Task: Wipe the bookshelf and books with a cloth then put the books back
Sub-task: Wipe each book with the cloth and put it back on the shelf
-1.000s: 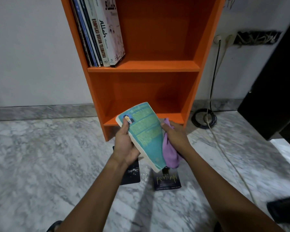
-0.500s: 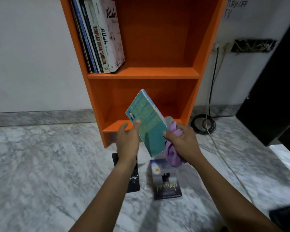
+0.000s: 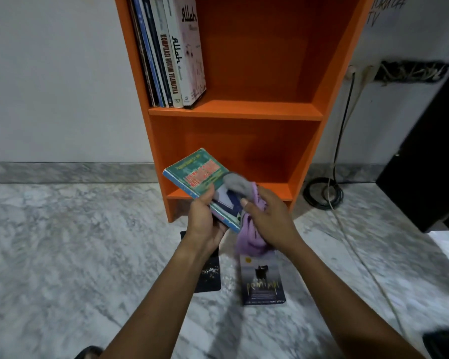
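Note:
An orange bookshelf (image 3: 233,111) stands against the wall. Several books (image 3: 171,55) lean at the left of its upper shelf; the lower shelf is bare. My left hand (image 3: 205,221) grips a green book (image 3: 197,174) by its lower left edge, front cover up, in front of the lower shelf. My right hand (image 3: 268,218) holds a purple and grey cloth (image 3: 246,229) pressed on the cover's lower right part. Two dark books lie flat on the floor below my hands: a black book (image 3: 209,274), partly hidden by my left arm, and a blue-grey book (image 3: 263,279).
The floor is grey marble (image 3: 62,255). A coiled black cable (image 3: 322,194) and a white cord (image 3: 353,244) run from wall sockets (image 3: 358,72) right of the shelf. Dark furniture (image 3: 425,164) stands at the far right, and a dark object (image 3: 443,343) sits at the bottom right corner.
The green book has been turned over from back cover to front cover. The cloth hand has moved onto the front cover.

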Tool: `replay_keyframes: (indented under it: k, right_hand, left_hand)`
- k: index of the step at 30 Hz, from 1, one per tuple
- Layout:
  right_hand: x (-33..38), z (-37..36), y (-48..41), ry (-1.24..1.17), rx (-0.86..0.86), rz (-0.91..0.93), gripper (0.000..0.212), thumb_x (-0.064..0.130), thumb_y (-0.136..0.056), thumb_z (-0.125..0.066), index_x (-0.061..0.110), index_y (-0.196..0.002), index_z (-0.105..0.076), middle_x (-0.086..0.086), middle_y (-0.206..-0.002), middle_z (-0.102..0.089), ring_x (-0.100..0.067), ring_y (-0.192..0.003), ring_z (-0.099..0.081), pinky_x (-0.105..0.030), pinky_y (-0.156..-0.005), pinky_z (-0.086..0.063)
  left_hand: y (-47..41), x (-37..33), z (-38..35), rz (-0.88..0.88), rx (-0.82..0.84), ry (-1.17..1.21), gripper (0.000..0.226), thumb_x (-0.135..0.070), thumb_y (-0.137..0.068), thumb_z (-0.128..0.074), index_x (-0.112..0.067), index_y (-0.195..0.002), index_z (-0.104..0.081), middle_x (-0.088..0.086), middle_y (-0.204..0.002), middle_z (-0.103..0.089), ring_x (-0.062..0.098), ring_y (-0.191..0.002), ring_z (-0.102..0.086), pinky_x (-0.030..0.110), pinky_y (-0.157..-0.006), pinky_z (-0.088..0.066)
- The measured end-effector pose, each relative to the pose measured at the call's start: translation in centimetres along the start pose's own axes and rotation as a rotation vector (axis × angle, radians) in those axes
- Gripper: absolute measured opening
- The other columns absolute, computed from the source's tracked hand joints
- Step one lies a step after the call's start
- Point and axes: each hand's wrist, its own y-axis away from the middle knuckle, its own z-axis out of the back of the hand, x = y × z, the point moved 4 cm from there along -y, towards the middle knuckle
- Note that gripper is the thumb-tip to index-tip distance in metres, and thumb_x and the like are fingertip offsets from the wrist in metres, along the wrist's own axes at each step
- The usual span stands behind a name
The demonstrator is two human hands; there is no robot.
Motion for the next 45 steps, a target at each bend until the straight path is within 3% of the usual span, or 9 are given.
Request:
replay_keyframes:
  k: [5,11,14,17,21,25,32,37,45]
  right_hand:
    - [-1.3,2.7,-2.5,-0.242,-0.059,-0.258,0.014,0.034,-0.093,-0.072,0.021,-0.099,-0.071,0.002,-0.090,-0.075,-0.008,-0.079,-0.070,-0.026,-0.073,-0.055]
    - [-2.2,2.9,-2.9,-0.601,0.263,-0.425,0.072,0.038,-0.064,-0.093,-0.004,-0.117,-0.069,-0.034,-0.108,-0.068,-0.039,-0.088,-0.067,-0.052,-0.088,-0.055]
    - [-1.6,2.9,-3.7,-0.605,0.151,-0.334,0.053,0.031,-0.069,-0.089,-0.003,-0.105,-0.072,-0.021,-0.084,-0.072,-0.028,-0.067,-0.069,-0.037,-0.069,-0.058]
    - [-0.3,3.9,-4.6,-0.536,0.024,-0.241,0.007,0.005,-0.091,-0.068,0.008,-0.094,-0.074,-0.006,-0.070,-0.074,-0.017,-0.058,-0.070,-0.028,-0.059,-0.057]
    - [1.3,4.9,-6.6,-0.479,0.013,-0.147,0.012,0.011,-0.093,-0.069,0.011,-0.102,-0.077,-0.017,-0.099,-0.077,-0.035,-0.092,-0.074,-0.046,-0.087,-0.060]
    - [5.9,6.5,-11.3,-0.283,-0.057,-0.003,0.012,0.012,-0.096,-0.067,0.014,-0.084,-0.070,0.007,-0.080,-0.076,-0.007,-0.077,-0.071,-0.027,-0.071,-0.058]
    - [11.1,6.9,-22.3,0.322,-0.515,0.083,0.037,0.045,-0.085,-0.070,0.026,-0.116,-0.069,0.004,-0.116,-0.072,-0.023,-0.103,-0.067,-0.033,-0.079,-0.049]
    - [10.0,1.0,-27.1,0.443,-0.284,0.103,0.030,0.045,-0.083,-0.071,0.029,-0.108,-0.070,0.001,-0.107,-0.072,-0.031,-0.097,-0.067,-0.037,-0.076,-0.052]
    - [7.5,-4.4,-27.0,0.535,-0.220,0.181,0.019,0.028,-0.089,-0.061,0.027,-0.107,-0.067,-0.005,-0.100,-0.060,-0.033,-0.097,-0.059,-0.037,-0.067,-0.038]
  left_hand:
    - [1.0,-1.3,-0.4,-0.007,0.126,-0.063,0.040,-0.028,-0.106,-0.042,-0.005,-0.132,-0.060,0.020,-0.131,-0.067,0.040,-0.123,-0.061,0.057,-0.107,-0.046]
    - [1.4,-4.7,-0.3,-0.093,0.101,-0.375,0.037,-0.032,-0.104,-0.049,-0.020,-0.092,-0.082,0.010,-0.106,-0.078,0.029,-0.094,-0.075,0.051,-0.093,-0.056]
    - [0.8,-5.8,0.6,-0.063,0.041,-0.687,0.019,-0.037,-0.098,-0.060,-0.024,-0.101,-0.074,0.003,-0.094,-0.079,0.023,-0.082,-0.075,0.045,-0.085,-0.060]
    - [0.0,-6.3,1.8,-0.037,0.106,-0.860,0.018,-0.024,-0.098,-0.064,-0.025,-0.116,-0.065,0.002,-0.086,-0.070,0.018,-0.074,-0.066,0.043,-0.080,-0.062]
    - [-0.7,-7.3,1.3,-0.234,0.168,-0.927,0.033,-0.006,-0.093,-0.069,-0.013,-0.124,-0.060,0.009,-0.081,-0.060,0.023,-0.075,-0.067,0.053,-0.080,-0.062]
    - [-2.6,-11.1,-2.7,-0.432,0.113,-0.915,0.029,0.002,-0.092,-0.067,0.001,-0.119,-0.057,0.004,-0.073,-0.069,0.011,-0.073,-0.074,0.023,-0.058,-0.056]
    - [-9.6,-20.0,-10.3,-0.765,-0.035,-1.039,0.023,-0.018,-0.083,-0.074,-0.020,-0.096,-0.056,0.019,-0.099,-0.067,0.037,-0.093,-0.069,0.054,-0.075,-0.061]
    - [-14.6,-21.6,-11.5,-0.970,-0.384,-1.139,0.028,-0.008,-0.083,-0.072,-0.018,-0.081,-0.046,-0.006,-0.071,-0.057,0.009,-0.062,-0.057,0.023,-0.053,-0.049]
    - [-16.6,-20.7,-9.8,-1.030,-0.613,-1.316,0.018,-0.017,-0.079,-0.077,-0.010,-0.080,-0.060,0.004,-0.075,-0.064,0.023,-0.072,-0.063,0.041,-0.069,-0.057]
